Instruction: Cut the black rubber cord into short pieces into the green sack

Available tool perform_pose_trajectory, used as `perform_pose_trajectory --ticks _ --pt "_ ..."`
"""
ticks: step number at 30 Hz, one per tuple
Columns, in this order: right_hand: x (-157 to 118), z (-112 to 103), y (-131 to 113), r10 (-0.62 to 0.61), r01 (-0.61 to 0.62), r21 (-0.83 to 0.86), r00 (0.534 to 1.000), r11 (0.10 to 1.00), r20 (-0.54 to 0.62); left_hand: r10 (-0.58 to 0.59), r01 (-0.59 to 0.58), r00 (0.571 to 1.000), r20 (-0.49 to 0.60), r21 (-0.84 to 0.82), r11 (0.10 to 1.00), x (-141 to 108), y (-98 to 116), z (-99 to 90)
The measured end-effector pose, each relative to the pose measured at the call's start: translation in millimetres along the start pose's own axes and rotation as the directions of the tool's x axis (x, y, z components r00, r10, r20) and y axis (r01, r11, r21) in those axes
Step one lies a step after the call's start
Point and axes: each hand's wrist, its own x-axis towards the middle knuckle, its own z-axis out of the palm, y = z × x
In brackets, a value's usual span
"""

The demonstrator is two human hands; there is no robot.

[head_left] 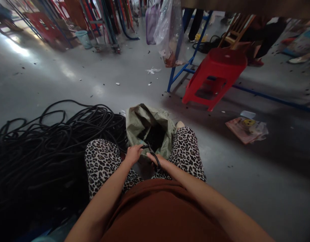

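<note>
My left hand is closed round a black rubber cord, whose short end sticks out to the right. In my right hand is a pair of scissors with black handles, the blades pointing up toward the cord's end. Whether the blades touch the cord I cannot tell. Both hands are over the near rim of an open, olive-green woven sack between my knees. Dark pieces lie inside it, too dim to tell apart. A large tangle of black cord spreads over the floor on the left.
A red plastic stool stands ahead on the right beside a blue-framed table. Clear plastic bags hang from the table. A flat printed packet lies on the floor at right. A blue basket and other people's legs are farther off.
</note>
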Motion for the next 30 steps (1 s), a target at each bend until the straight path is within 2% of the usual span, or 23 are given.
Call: perform_pose_trajectory --ticks 17,23,30 --pt "-1 -1 -2 0.008 -0.007 -0.098 1.0 0.995 0.009 0.023 -0.023 1.0 -0.002 0.006 1.0 -1 1 0.3" --pt "3 1 2 -0.003 0.002 -0.039 1.0 0.999 -0.021 0.034 -0.034 0.999 0.01 0.031 0.999 -2 3 -1.2" --pt "11 7 9 0.112 -0.113 0.062 0.994 0.992 0.013 0.052 -0.053 0.998 0.024 0.038 0.998 -1 3 -0.3"
